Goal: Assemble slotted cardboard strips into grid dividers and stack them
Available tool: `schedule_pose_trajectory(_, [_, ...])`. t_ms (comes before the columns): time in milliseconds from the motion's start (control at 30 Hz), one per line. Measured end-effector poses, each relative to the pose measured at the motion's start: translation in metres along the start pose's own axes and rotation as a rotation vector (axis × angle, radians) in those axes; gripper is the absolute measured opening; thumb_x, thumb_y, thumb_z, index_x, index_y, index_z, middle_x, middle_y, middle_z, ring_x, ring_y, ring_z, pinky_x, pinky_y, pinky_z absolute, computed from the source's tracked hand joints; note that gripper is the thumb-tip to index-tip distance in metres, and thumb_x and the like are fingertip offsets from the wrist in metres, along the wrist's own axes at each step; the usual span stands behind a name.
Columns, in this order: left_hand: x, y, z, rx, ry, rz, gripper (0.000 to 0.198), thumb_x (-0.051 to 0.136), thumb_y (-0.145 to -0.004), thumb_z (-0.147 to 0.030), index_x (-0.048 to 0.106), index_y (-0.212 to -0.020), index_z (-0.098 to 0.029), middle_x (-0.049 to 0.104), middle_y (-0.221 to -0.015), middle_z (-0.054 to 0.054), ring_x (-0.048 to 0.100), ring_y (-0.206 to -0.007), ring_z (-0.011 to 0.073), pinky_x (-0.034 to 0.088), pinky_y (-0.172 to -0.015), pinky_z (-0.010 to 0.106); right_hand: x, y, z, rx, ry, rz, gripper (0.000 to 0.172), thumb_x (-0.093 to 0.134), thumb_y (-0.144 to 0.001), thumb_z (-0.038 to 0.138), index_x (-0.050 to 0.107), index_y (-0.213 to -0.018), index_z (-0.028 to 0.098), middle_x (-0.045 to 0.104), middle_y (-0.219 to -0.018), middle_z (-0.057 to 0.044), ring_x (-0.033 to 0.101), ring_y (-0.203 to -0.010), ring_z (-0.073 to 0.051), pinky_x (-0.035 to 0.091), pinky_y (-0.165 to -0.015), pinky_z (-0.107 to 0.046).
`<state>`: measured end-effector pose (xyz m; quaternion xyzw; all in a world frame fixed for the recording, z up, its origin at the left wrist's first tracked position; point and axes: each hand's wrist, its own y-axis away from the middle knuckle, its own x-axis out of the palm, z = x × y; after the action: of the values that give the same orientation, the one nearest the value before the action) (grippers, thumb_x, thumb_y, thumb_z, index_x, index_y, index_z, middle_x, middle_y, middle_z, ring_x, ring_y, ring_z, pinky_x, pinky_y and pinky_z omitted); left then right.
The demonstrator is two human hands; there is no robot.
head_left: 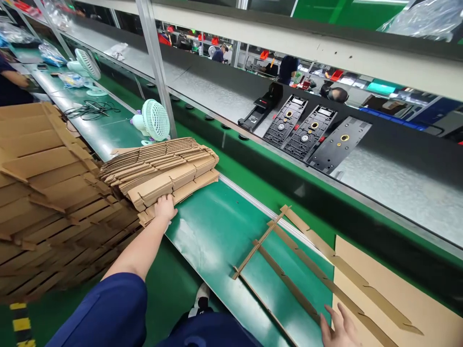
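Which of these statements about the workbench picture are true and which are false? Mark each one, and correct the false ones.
1. The left hand touches the stack of folded cardboard. True.
2. The right hand holds a pair of scissors. False: it is open and rests at the cardboard strips near the flat cardboard sheet.
3. A small fan stands behind the cardboard stack. True.
4. The work surface under the strips is red. False: it is green.
5. Black plastic panels lie on the shelf beyond the belt. True.
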<state>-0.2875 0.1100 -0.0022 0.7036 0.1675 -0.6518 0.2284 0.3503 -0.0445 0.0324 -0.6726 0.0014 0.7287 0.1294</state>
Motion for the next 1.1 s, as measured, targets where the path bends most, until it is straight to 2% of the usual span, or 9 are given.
schedule_pose_trajectory(167, [-0.001, -0.011, -0.003, -0.058, -0.001, 0.024, 0.054, 0.064, -0.069, -0.041, 0.050, -0.114, -0.013, 0.051, -0.120, 0.019, 0.047, -0.114, 0.0333, 0.040, -0.087, 0.043, 0.006, 0.017, 0.002, -0.056, 0.008, -0.018, 0.051, 0.025, -0.086, 0.055, 0.062, -0.100, 0.023, 0.051, -0.133, -0.015, 0.058, -0.112, -0.035, 0.056, -0.073, -0.050])
schedule_pose_trajectory(367, [0.003, -0.007, -0.009, -0.073, -0.001, 0.030, 0.062, 0.066, -0.066, -0.042, 0.047, -0.118, -0.015, 0.048, -0.126, 0.021, 0.045, -0.118, 0.0353, 0.039, -0.088, 0.044, 0.017, 0.041, -0.022, -0.132, -0.005, -0.089, 0.047, 0.030, -0.087, 0.050, 0.066, -0.096, 0.021, 0.057, -0.124, -0.015, 0.063, -0.104, -0.032, 0.057, -0.077, -0.044])
schedule_pose_trajectory(467, [0.001, 0.007, -0.018, 0.034, -0.007, 0.045, 0.061, 0.064, -0.066, -0.040, 0.045, -0.117, -0.013, 0.053, -0.122, 0.021, 0.049, -0.116, 0.0346, 0.038, -0.090, 0.045, 0.023, 0.045, -0.029, -0.176, -0.018, -0.119, 0.047, 0.032, -0.088, 0.050, 0.067, -0.094, 0.019, 0.059, -0.120, -0.016, 0.065, -0.099, -0.031, 0.057, -0.076, -0.043])
schedule_pose_trajectory(600, [0.013, 0.050, -0.044, 0.177, 0.094, 0.163, 0.055, 0.063, -0.067, -0.043, 0.048, -0.112, -0.015, 0.061, -0.110, 0.016, 0.058, -0.102, 0.0321, 0.042, -0.087, 0.043, 0.024, 0.047, -0.019, -0.192, -0.072, -0.107, 0.046, 0.034, -0.089, 0.050, 0.067, -0.096, 0.019, 0.060, -0.119, -0.015, 0.064, -0.100, -0.031, 0.057, -0.076, -0.043])
schedule_pose_trajectory(700, [0.028, 0.086, -0.062, 0.212, 0.263, 0.190, 0.061, 0.067, -0.064, -0.054, 0.052, -0.107, -0.014, 0.061, -0.111, 0.017, 0.057, -0.107, 0.0320, 0.043, -0.088, 0.038, 0.016, 0.045, -0.003, -0.193, -0.146, -0.057, 0.043, 0.037, -0.090, 0.050, 0.066, -0.099, 0.020, 0.059, -0.123, -0.014, 0.063, -0.104, -0.030, 0.055, -0.084, -0.045])
schedule_pose_trajectory(767, [0.030, 0.103, -0.068, 0.158, 0.408, 0.189, 0.064, 0.068, -0.062, -0.058, 0.055, -0.106, -0.013, 0.061, -0.112, 0.018, 0.056, -0.109, 0.0318, 0.044, -0.090, 0.037, 0.009, 0.040, 0.008, -0.188, -0.200, -0.019, 0.042, 0.038, -0.091, 0.049, 0.065, -0.102, 0.020, 0.057, -0.126, -0.013, 0.061, -0.108, -0.029, 0.053, -0.090, -0.046])
schedule_pose_trajectory(933, [0.002, 0.133, -0.084, 0.030, 0.885, 0.296, 0.060, 0.069, -0.061, -0.062, 0.056, -0.100, -0.018, 0.066, -0.101, 0.011, 0.063, -0.098, 0.0286, 0.048, -0.086, 0.038, -0.014, 0.024, 0.054, -0.157, -0.399, 0.053, 0.039, 0.041, -0.091, 0.048, 0.067, -0.102, 0.020, 0.062, -0.121, -0.013, 0.059, -0.112, -0.028, 0.048, -0.097, -0.047])
schedule_pose_trajectory(1000, [-0.012, 0.154, -0.107, 0.044, 1.077, 0.357, 0.065, 0.073, -0.056, -0.062, 0.055, -0.099, -0.018, 0.066, -0.100, 0.009, 0.063, -0.098, 0.0263, 0.048, -0.087, 0.037, -0.032, 0.026, 0.086, -0.146, -0.517, 0.146, 0.038, 0.043, -0.091, 0.047, 0.066, -0.104, 0.020, 0.066, -0.113, -0.012, 0.062, -0.107, -0.026, 0.050, -0.095, -0.044])
schedule_pose_trajectory(1100, [-0.026, 0.202, -0.164, 0.124, 1.279, 0.514, 0.069, 0.078, -0.050, -0.060, 0.051, -0.098, -0.017, 0.064, -0.097, 0.008, 0.063, -0.096, 0.0232, 0.049, -0.084, 0.035, -0.059, 0.033, 0.139, -0.139, -0.696, 0.359, 0.045, 0.047, -0.090, 0.047, 0.056, -0.125, 0.020, 0.068, -0.110, -0.010, 0.067, -0.091, -0.021, 0.056, -0.079, -0.034])
